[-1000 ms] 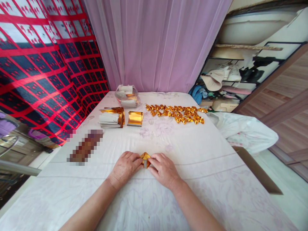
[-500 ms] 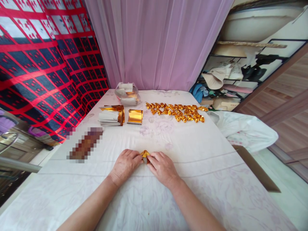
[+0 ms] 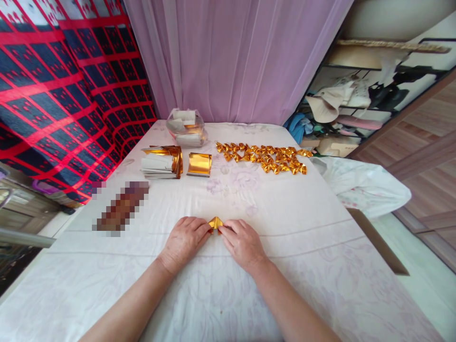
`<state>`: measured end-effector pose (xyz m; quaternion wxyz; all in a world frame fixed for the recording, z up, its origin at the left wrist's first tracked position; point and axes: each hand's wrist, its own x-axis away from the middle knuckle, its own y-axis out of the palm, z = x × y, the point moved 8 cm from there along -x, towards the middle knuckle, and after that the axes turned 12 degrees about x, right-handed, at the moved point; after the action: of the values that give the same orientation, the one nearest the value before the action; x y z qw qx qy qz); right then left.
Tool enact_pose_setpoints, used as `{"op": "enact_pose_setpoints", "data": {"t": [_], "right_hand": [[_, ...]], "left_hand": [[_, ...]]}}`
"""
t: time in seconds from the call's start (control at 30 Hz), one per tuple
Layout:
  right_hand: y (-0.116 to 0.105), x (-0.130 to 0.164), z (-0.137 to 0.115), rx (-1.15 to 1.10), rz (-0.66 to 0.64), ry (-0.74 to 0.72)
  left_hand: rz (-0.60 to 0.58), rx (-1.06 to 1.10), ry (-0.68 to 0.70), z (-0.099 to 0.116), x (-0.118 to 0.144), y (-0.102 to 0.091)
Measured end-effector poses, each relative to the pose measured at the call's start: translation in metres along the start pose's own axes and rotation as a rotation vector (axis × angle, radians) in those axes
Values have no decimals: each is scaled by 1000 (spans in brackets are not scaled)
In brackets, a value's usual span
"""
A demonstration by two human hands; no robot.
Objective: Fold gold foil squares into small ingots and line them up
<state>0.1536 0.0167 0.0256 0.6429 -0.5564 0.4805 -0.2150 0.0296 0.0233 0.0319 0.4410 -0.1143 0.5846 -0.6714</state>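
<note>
Between my hands is a partly folded piece of gold foil paper [image 3: 215, 223], its pointed top facing away from me. My left hand [image 3: 185, 241] has its fingers closed on the left end of the paper. On the other end, the fingers of my right hand [image 3: 244, 243] pinch the paper too. Both hands rest low on the cloth-covered table [image 3: 221, 294]. Farther off lie a small stack of gold foil sheets [image 3: 199, 164] and, left of it, a thicker pile of foil paper [image 3: 162, 163] with pale backs. Several folded gold pieces [image 3: 281, 159] sit in rows at the back right.
A clear plastic bag [image 3: 185, 128] with more paper stands at the far edge, before a purple curtain [image 3: 228, 57]. A blurred-out reddish item [image 3: 123, 206] lies on the left. Right of the table are a white plastic bag [image 3: 366, 185] and a shelf with shoes and a cap [image 3: 324, 102].
The gold paper's grey inner side, visible before at its front, is now mostly covered by gold. Both hands keep hold of its ends. The camera view has tilted slightly down.
</note>
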Motion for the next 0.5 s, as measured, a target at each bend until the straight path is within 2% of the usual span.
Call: {"op": "enact_pose_setpoints", "data": {"t": [0.33, 0.5], "right_hand": [[-1, 1, 8, -128, 7, 78], [-1, 0, 16, -187, 68, 160]], "left_hand": [[7, 163, -133, -14, 1, 0], [4, 219, -219, -21, 0, 0]]}}
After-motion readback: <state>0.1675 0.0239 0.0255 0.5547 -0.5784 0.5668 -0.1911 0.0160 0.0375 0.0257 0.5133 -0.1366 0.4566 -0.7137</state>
